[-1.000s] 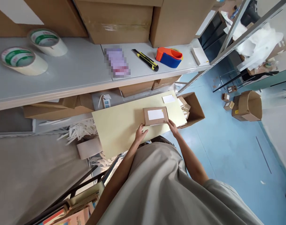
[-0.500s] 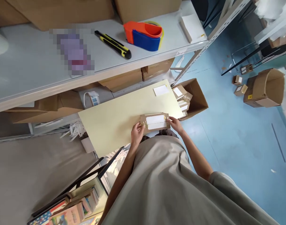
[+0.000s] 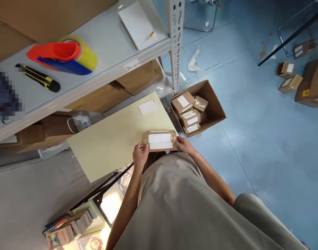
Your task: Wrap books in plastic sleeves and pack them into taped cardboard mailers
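A small brown cardboard box (image 3: 159, 140) with a white label is held up at the near edge of the pale yellow board (image 3: 114, 139). My left hand (image 3: 140, 155) grips its left end, fingers curled round it. My right hand (image 3: 183, 144) holds its right end. The box is tilted towards me, its label side showing. A loose white label (image 3: 148, 107) lies on the board's far corner.
An open carton (image 3: 212, 104) on the blue floor to the right holds several labelled small boxes. The grey shelf (image 3: 101, 69) above carries an orange-blue tape dispenser (image 3: 62, 55), a yellow-black utility knife (image 3: 39, 78) and a white pad (image 3: 139, 24). More boxes (image 3: 289, 74) lie on the floor far right.
The box lay flat on the board a second ago; both hands have lifted and tilted it at the near edge. My view has swung right, towards the floor carton.
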The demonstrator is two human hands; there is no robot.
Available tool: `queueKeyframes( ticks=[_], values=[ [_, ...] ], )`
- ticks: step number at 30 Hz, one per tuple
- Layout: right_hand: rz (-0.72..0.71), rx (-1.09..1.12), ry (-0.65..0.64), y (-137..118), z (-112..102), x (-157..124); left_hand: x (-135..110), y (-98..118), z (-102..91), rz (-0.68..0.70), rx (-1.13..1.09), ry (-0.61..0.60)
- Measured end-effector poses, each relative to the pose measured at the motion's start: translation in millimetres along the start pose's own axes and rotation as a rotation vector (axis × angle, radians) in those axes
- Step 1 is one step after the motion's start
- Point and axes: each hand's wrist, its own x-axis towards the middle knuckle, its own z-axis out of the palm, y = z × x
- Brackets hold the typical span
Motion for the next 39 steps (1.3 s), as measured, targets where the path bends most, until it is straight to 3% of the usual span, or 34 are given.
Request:
queueKeyframes(
  ticks=[5,9,12,14,16,18,24,27,30,35,39],
  values=[
    [0.057,0.153,0.41,6.4,-98.4,-16.8,19.9,137.8,90.8,0.42,0.121,-0.233],
    [-0.079,0.307,0.711,-3.1,-174.2,-16.4,44.9,257.0,151.9,0.691,-0.048,-0.364],
    [-0.165,0.266,0.884,-14.7,-221.9,-18.0,62.2,315.4,159.8,0.832,-0.163,-0.299],
    [-0.201,0.261,0.904,-21.7,-243.4,-20.0,68.1,328.4,148.5,0.878,-0.239,-0.238],
    [-0.219,0.288,0.878,-27.8,-254.1,-20.8,66.5,319.5,132.4,0.866,-0.287,-0.204],
    [-0.22,0.321,0.83,-32.5,-253.8,-18.7,57.2,291.7,118.3,0.789,-0.295,-0.198],
    [-0.108,0.312,0.577,-39.7,-207.2,3.8,2.1,156.8,90.2,0.389,-0.268,-0.211],
    [-0.036,0.263,0.404,-44.8,-171.2,20.9,-27.8,97.0,70.9,0.197,-0.325,-0.205],
    [-0.004,0.195,0.215,-56.5,-131.0,41.0,-51.7,55.6,48.6,0.068,-0.432,-0.09],
    [-0.065,0.022,-0.044,-91.3,-48.3,73.8,-74.7,15.3,7.1,-0.008,-0.609,0.205],
    [-0.14,-0.148,-0.211,-119.5,36.9,83.9,-88.4,-16.3,-34.6,-0.016,-0.69,0.385]
  ],
)
